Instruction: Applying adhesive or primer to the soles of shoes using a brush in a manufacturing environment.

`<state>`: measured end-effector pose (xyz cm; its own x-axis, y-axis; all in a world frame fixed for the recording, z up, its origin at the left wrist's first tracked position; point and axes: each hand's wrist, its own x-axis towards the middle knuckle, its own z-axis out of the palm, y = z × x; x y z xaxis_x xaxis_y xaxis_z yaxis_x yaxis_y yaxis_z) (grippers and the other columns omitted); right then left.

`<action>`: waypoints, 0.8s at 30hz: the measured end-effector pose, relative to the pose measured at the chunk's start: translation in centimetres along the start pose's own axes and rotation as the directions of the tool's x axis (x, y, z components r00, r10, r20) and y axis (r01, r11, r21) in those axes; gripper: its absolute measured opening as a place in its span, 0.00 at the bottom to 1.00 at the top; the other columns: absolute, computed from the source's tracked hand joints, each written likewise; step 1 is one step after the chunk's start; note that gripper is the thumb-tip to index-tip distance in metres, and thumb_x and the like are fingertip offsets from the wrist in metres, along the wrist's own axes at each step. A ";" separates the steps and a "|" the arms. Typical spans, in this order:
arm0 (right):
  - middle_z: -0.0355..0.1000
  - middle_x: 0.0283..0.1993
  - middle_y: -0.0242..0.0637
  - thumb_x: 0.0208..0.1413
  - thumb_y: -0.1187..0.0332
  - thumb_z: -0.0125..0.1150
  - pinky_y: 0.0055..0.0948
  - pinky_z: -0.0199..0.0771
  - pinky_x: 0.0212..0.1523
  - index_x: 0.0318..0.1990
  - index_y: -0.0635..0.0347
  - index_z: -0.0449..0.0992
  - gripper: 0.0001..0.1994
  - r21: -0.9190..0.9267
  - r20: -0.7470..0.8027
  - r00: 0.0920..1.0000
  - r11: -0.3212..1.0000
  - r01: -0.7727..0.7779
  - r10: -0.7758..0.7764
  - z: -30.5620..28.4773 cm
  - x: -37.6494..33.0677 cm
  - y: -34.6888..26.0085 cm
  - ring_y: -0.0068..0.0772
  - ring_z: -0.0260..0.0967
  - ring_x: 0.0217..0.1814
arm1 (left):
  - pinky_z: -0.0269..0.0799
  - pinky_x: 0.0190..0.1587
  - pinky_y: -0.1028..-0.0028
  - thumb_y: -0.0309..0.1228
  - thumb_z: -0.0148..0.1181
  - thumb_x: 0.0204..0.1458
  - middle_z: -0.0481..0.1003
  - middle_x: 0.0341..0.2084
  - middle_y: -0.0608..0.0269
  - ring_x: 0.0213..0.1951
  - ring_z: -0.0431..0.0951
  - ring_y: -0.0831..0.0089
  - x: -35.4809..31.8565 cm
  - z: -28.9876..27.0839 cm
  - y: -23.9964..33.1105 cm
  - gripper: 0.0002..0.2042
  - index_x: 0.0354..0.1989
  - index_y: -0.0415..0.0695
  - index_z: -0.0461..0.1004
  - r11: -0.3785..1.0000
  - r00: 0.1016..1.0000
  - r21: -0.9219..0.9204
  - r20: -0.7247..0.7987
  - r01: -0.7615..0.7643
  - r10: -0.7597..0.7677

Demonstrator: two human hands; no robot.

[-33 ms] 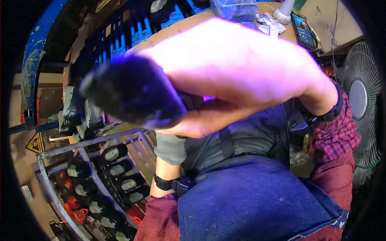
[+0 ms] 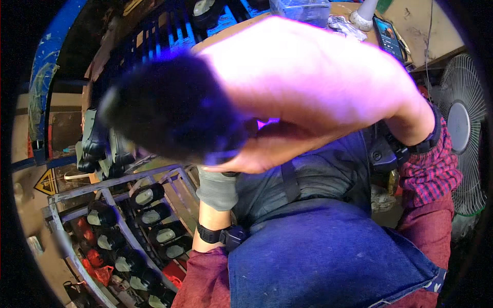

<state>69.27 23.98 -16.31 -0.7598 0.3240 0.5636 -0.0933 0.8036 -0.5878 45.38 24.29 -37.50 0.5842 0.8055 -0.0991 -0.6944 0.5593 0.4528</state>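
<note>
Field notes, head view.

- Landmark: metal shoe rack [image 2: 110,192], with rows of dark shoes [image 2: 149,196] with pale insoles.
- Right hand [image 2: 318,87]: very close to the lens, above and to the right of the rack, reaching back toward the rack's top. Its fingers [image 2: 241,163] curl under a dark blurred object [image 2: 169,110], so I read it as clenched around that. What the object is, I cannot tell; it is too smeared.
- The dark blurred object sits directly over the rack's upper right corner.
- Left hand [image 2: 218,187]: in a grey glove, just right of the rack, rising under the right hand. Its fingers are hidden, so I cannot tell whether it is holding or loose.
- Blue apron [image 2: 328,262] lies right of and below the rack. A fan [image 2: 462,128] stands far to the right of it.
- Change: none that I can make out against the paired frame; same pose, same blur. My judgement: the work is mid-handling, with nothing set down on the rack.
</note>
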 end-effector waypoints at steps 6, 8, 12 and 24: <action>0.62 0.41 0.44 0.55 0.60 0.55 0.37 0.68 0.40 0.47 0.53 0.58 0.17 -0.026 0.002 0.997 0.996 -0.083 0.083 -1.6 -1.9 1.8 0.40 0.67 0.41 | 0.61 0.48 0.62 0.36 0.59 0.45 0.69 0.39 0.60 0.43 0.68 0.61 -2.1 2.8 0.5 0.18 0.45 0.47 0.69 -0.079 0.833 0.942 0.327 -0.327 0.446; 0.61 0.47 0.45 0.56 0.60 0.54 0.37 0.68 0.43 0.52 0.50 0.56 0.20 -0.039 0.005 0.994 0.993 -0.112 0.112 -2.2 -2.2 2.0 0.39 0.66 0.45 | 0.70 0.40 0.61 0.31 0.65 0.42 0.75 0.31 0.58 0.36 0.74 0.58 -1.7 4.2 1.1 0.14 0.40 0.47 0.74 -0.832 0.751 0.551 0.578 -0.072 0.318; 0.58 0.57 0.46 0.58 0.59 0.52 0.37 0.68 0.49 0.62 0.44 0.50 0.26 -0.082 0.010 0.980 0.977 -0.198 0.200 -3.6 -3.4 2.7 0.37 0.65 0.52 | 0.69 0.48 0.66 0.30 0.62 0.46 0.75 0.43 0.52 0.45 0.75 0.60 1.3 11.4 0.2 0.20 0.49 0.39 0.71 -0.629 0.720 0.771 0.492 -0.100 0.490; 0.71 0.43 0.44 0.53 0.76 0.54 0.24 0.71 0.34 0.40 0.64 0.69 0.07 0.201 -0.757 0.487 0.865 -0.459 0.435 0.2 -10.6 5.5 0.26 0.69 0.36 | 0.75 0.31 0.75 0.44 0.51 0.57 0.76 0.30 0.64 0.28 0.77 0.77 8.5 8.6 14.5 0.19 0.44 0.39 0.72 0.664 0.956 0.743 -0.246 0.081 0.158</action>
<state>76.69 24.82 -25.68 0.0765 0.8852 0.4589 0.1383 0.4464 -0.8841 43.92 37.59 -24.17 0.3454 0.9069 -0.2413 -0.1017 0.2918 0.9511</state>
